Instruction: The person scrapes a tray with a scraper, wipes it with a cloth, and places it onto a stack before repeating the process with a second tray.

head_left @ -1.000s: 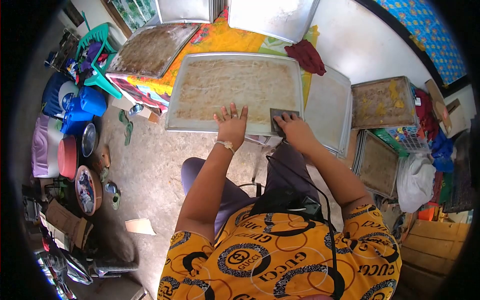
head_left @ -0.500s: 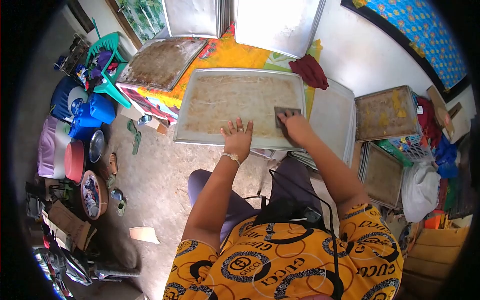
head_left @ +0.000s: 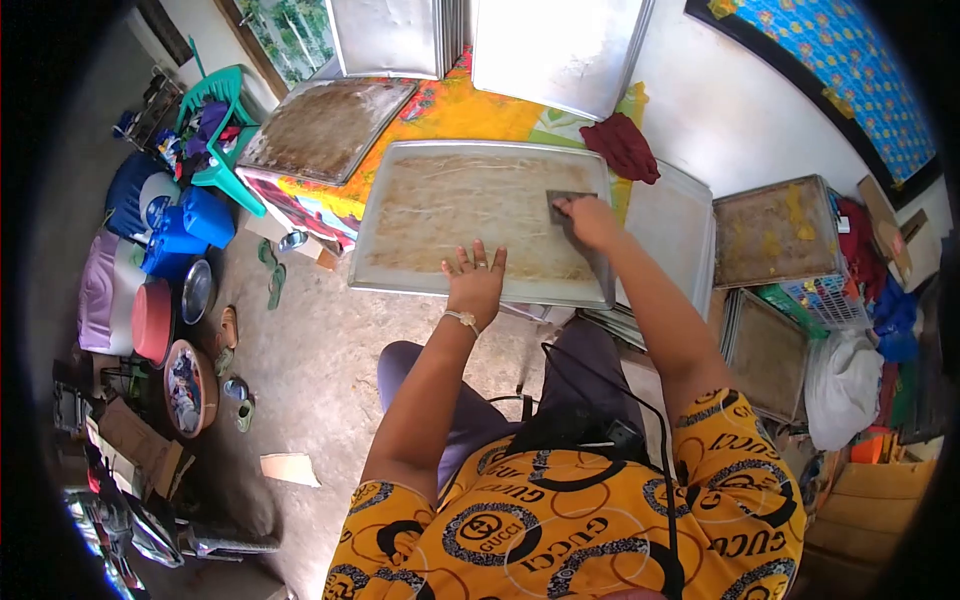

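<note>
A large metal tray (head_left: pixel 430 200) with brownish stains lies in front of me, partly over the table's edge. My left hand (head_left: pixel 474 285) rests at its near rim, fingers spread and holding nothing. In my right hand (head_left: pixel 590 218) is a flat grey scraper (head_left: pixel 560 203), pressed against the tray's surface toward the right side. The fingers of that hand are closed on the scraper's near part. A dark red cloth (head_left: pixel 625 148) lies just past the tray's far right corner.
A browned tray (head_left: pixel 325 130) lies at the far left on the table's yellow cloth (head_left: pixel 480 118). Upright trays (head_left: pixel 560 50) stand behind. More trays (head_left: pixel 775 232) are stacked right. A green chair (head_left: pixel 235 185), blue containers (head_left: pixel 207 218) and a basin (head_left: pixel 190 390) stand left.
My right hand has moved the scraper a little away from me, up the tray. My left hand has stayed at the near rim.
</note>
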{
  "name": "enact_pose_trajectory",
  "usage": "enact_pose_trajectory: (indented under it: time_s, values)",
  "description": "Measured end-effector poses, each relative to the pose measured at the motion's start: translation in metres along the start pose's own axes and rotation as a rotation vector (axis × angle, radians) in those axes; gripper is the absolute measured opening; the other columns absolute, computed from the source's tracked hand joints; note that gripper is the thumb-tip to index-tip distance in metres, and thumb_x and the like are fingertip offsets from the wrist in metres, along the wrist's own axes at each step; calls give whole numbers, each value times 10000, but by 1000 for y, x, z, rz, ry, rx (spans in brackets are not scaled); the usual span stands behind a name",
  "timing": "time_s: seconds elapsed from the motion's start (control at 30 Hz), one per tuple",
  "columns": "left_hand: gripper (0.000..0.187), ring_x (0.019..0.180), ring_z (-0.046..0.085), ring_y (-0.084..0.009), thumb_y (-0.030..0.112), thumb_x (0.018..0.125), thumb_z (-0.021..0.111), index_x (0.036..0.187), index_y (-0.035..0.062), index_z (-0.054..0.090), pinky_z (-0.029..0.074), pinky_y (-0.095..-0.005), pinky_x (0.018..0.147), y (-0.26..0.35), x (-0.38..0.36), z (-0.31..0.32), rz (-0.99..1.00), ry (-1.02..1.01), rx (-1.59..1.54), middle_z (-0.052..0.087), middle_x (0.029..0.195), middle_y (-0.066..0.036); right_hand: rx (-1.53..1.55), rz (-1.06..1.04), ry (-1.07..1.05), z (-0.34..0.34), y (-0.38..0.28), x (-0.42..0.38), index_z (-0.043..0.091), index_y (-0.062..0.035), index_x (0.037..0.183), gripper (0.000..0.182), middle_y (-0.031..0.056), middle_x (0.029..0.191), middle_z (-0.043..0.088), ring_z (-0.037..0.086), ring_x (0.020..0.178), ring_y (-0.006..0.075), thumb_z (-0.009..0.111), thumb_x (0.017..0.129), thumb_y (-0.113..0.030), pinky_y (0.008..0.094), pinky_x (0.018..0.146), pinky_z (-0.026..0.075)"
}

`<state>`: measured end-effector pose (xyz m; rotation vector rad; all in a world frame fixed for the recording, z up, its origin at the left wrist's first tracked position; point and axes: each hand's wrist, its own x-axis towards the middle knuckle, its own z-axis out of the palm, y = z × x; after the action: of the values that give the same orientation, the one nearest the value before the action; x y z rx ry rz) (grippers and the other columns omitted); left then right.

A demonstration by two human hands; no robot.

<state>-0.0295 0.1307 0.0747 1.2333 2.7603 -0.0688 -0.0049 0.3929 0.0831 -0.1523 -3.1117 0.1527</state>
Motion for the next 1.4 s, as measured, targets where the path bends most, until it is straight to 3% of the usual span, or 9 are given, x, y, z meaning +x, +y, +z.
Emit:
enact_pose_trajectory:
  time_s: [0.17,0.27,0.33,0.6,0.8,1.0,1.07,1.2,1.4]
  values:
    - [661,1321,261,-498,92,841,478,1454,153,237,216,-669,1015,0,-1,-4,-2,-9,13,226,1475,-256,44,-30,82,-5,21,32,640,-113,1097,278,197,901,646,636,828,354,456,894,-157,452,729,493]
    - [611,1315,273,-501,118,870,460,1446,147,260,211,-690,1003,-1,-2,-4,8,12,9,236,1473,-252,44,70,-50,9,13,20,580,-139,1212,479,171,954,648,617,876,359,477,760,-19,432,794,490]
    - [599,1316,272,-500,124,878,454,1445,147,264,209,-691,1003,-1,-1,0,15,24,5,242,1471,-253,24,105,-140,-5,-14,-13,559,-131,1236,486,168,1042,629,604,914,363,471,770,-21,435,803,491]
    - [582,1313,274,-503,136,888,447,1443,150,272,214,-685,1004,-2,0,4,14,39,10,254,1466,-254,-109,-92,66,14,-48,-97,540,-114,1238,391,176,1260,526,565,1052,366,448,858,-117,439,852,486]
    - [593,1316,270,-501,135,884,457,1445,152,266,213,-683,1007,-1,-1,-2,7,22,5,245,1471,-250,89,93,-65,11,-17,-10,563,-122,1236,490,166,1140,601,599,947,347,476,765,-17,431,809,490]
    - [600,1318,272,-497,142,881,470,1445,153,264,215,-686,1004,0,-2,-3,5,7,2,244,1472,-251,5,-53,35,-10,-10,21,594,-124,1197,453,179,877,647,624,786,355,471,770,-36,439,724,500]
    - [625,1315,276,-499,126,863,480,1446,152,258,222,-681,1004,-2,-2,-4,4,13,-4,243,1469,-256,19,-4,-74,-1,-21,2,581,-128,1219,468,169,1014,639,620,860,344,474,773,-38,432,753,500]
    - [666,1307,281,-508,89,828,493,1447,146,252,234,-668,1007,-2,0,0,7,42,-22,236,1467,-265,-58,-205,66,3,-63,-75,542,-132,1239,404,154,1123,593,609,916,331,471,842,-113,439,770,498]
    - [564,1306,294,-498,149,888,457,1431,140,301,230,-697,985,0,-2,-2,16,37,3,270,1458,-257,-33,-83,6,-9,-72,-49,581,-128,1188,376,154,1093,605,613,909,329,487,825,-97,421,791,501]
